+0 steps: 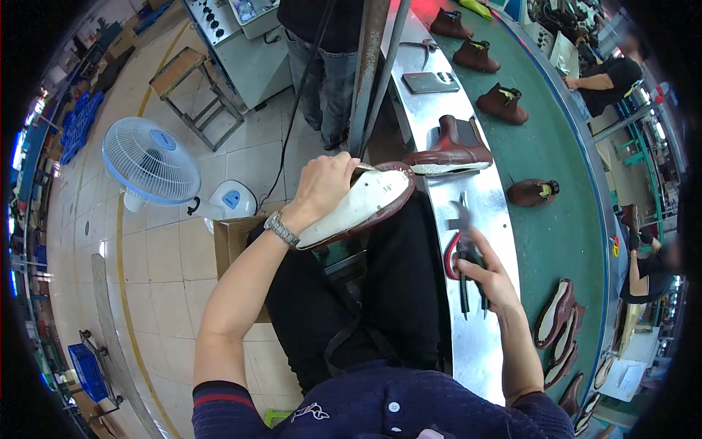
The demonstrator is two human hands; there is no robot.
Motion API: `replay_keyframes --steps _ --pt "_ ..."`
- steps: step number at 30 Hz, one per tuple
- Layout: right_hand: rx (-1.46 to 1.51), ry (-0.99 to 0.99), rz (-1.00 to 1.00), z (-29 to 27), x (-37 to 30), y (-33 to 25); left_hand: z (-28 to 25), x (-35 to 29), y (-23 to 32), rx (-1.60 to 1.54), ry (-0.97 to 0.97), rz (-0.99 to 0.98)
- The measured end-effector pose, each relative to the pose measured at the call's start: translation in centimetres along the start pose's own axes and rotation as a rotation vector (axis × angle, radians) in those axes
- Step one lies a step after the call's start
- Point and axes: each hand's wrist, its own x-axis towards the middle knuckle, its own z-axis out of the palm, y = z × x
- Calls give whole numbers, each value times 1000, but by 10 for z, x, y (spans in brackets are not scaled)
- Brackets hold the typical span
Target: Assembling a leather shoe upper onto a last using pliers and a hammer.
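My left hand [325, 186] is wrapped round the edge of a brown shoe [387, 194] held over my lap. Its pale, unsoled underside faces up, and the boot's upper is mostly hidden beneath. Above the metal bench to the right, my right hand [491, 278] grips pliers [463, 293] with dark handles between thumb and fingers; their head is blurred. Beside them shows a red curved handle [450, 256]; whether it belongs to another tool I cannot tell. A brown ankle boot [453, 150] lies on its side on the bench [479, 344], beyond the held shoe.
A phone [430, 83] lies farther up the bench. The green conveyor [545, 245] to the right carries several brown boots. A fan [152, 161], a wooden stool [178, 72] and a cardboard box [228, 245] stand left. A person [314, 73] stands ahead, near a rusty post [368, 73].
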Motion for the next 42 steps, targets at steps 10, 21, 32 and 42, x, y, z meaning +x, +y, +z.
replay_keyframes --steps 10,21,32,42 --pt "-214 -574 64 40 76 -61 14 -16 23 -85 97 -69" --pt "-836 -697 -180 43 107 -99 -4 -63 61 25 -50 -72" --pt "-825 -366 -401 60 64 -45 20 -84 62 26 217 3" --pt "-1515 -327 -472 54 61 -74 29 -88 49 88 260 117"
